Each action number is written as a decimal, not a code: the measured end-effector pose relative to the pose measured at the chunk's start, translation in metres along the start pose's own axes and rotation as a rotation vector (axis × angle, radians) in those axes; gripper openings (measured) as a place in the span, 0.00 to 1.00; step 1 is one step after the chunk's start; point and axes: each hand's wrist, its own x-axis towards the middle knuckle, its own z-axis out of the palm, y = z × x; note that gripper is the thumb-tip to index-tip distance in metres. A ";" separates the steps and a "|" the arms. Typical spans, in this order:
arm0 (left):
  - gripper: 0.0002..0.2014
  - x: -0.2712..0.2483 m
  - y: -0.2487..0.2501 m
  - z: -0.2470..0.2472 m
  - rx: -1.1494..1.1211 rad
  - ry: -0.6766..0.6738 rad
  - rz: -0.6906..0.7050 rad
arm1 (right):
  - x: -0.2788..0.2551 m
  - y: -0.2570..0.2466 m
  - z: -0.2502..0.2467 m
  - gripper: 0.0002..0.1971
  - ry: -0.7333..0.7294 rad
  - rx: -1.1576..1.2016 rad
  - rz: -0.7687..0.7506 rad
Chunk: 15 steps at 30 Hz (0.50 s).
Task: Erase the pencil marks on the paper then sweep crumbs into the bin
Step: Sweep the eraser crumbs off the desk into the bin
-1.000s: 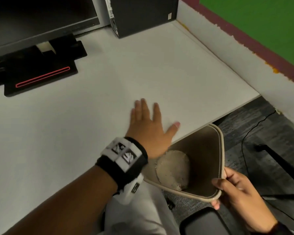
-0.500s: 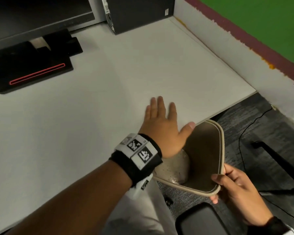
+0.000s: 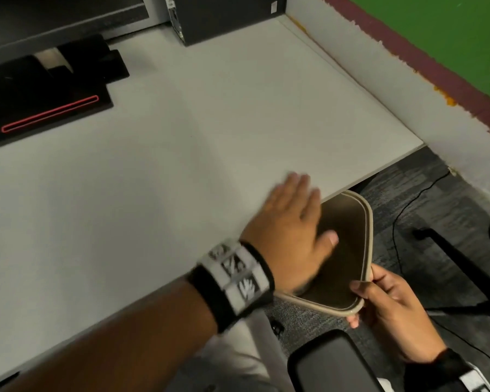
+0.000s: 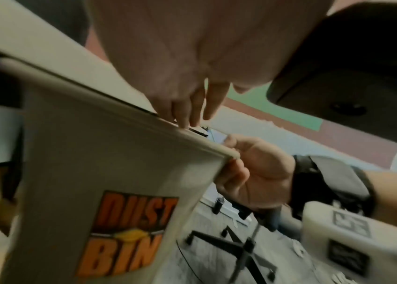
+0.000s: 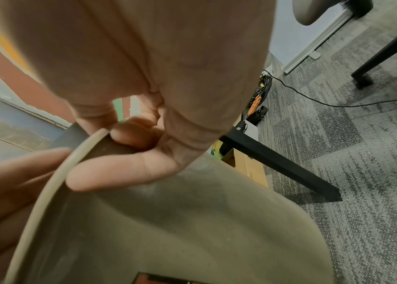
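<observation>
A beige dust bin (image 3: pixel 369 222) with a brown inside is held tilted just below the white desk's (image 3: pixel 181 165) front right edge. My left hand (image 3: pixel 289 224) lies flat with straight fingers at that edge, its thumb out over the bin's mouth. My right hand (image 3: pixel 391 309) grips the bin's near rim, thumb inside and fingers outside. The left wrist view shows the bin's side with an orange "DUST BIN" sticker (image 4: pixel 129 230) and my left fingers (image 4: pixel 187 111) at the rim. In the right wrist view my right fingers (image 5: pixel 119 169) curl over the rim. I cannot make out any paper or crumbs.
A black monitor base (image 3: pixel 40 108) with a red line sits at the desk's back left, and a black box (image 3: pixel 227 15) stands at the back. A chair armrest (image 3: pixel 331 363) is below the bin. A cable (image 3: pixel 408 210) and black chair legs (image 3: pixel 458 264) lie on the grey carpet.
My left hand has slid flat across the desk to the right and toward the front edge, ending over the bin's mouth. My right hand has kept its grip on the bin.
</observation>
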 end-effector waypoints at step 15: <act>0.40 -0.041 0.000 0.015 0.065 0.097 -0.194 | 0.001 0.014 -0.008 0.05 -0.005 0.017 -0.043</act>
